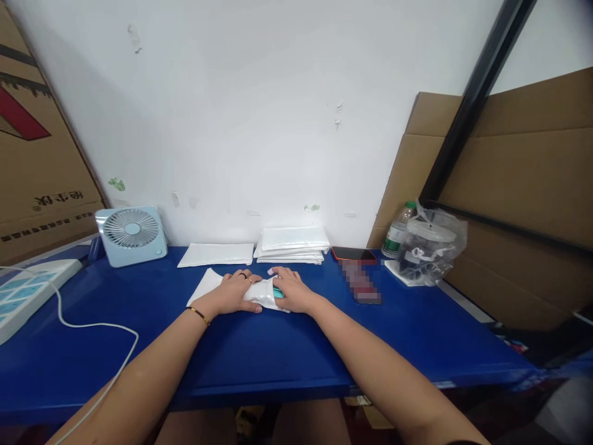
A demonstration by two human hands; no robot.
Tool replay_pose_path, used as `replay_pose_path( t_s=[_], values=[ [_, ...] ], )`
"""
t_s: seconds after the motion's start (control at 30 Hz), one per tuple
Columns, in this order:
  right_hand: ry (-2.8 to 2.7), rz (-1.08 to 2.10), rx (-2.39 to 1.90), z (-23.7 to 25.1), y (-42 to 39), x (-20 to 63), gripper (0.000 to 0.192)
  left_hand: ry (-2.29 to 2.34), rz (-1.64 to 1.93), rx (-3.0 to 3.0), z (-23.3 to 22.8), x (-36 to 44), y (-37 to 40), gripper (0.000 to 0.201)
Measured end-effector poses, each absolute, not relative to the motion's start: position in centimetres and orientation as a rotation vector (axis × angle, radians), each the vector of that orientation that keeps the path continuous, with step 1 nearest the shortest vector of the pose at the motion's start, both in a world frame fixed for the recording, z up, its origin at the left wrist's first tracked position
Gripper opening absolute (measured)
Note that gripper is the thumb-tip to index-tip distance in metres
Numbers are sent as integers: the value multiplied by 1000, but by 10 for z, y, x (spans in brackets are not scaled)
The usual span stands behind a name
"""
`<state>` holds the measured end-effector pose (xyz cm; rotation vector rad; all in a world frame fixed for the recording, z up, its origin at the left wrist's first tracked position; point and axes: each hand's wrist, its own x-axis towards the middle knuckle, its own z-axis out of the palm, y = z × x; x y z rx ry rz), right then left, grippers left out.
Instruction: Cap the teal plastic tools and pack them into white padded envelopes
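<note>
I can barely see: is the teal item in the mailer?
Seemingly partly in: the teal item peeks from the white mailer, beside the right hand.

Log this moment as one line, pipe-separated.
left hand: on envelope | right hand: at its right end, by teal item | teal item: partly visible | behind: envelope stack | right grip: unclear

The left hand (236, 293) held a white padded mailer (204, 288) down on the blue table (259, 364). The right hand (293, 292) gripped its right end, where a teal item (278, 292) showed. Behind stood a mailer stack (293, 240), with a light-blue fan (132, 236) farther left.
</note>
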<state>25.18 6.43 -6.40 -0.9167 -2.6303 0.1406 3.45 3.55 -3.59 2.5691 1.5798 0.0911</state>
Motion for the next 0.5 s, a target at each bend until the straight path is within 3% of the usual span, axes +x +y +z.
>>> replay_pose_path(
  t_s=[0.33,0.5],
  values=[
    [-2678,-109,-864,-57,59,257,21,1610,62,2528,-34,24,30,92],
    [-2640,6,-810,-64,58,249,27,1651,79,2533,-40,26,27,98]
  ],
)
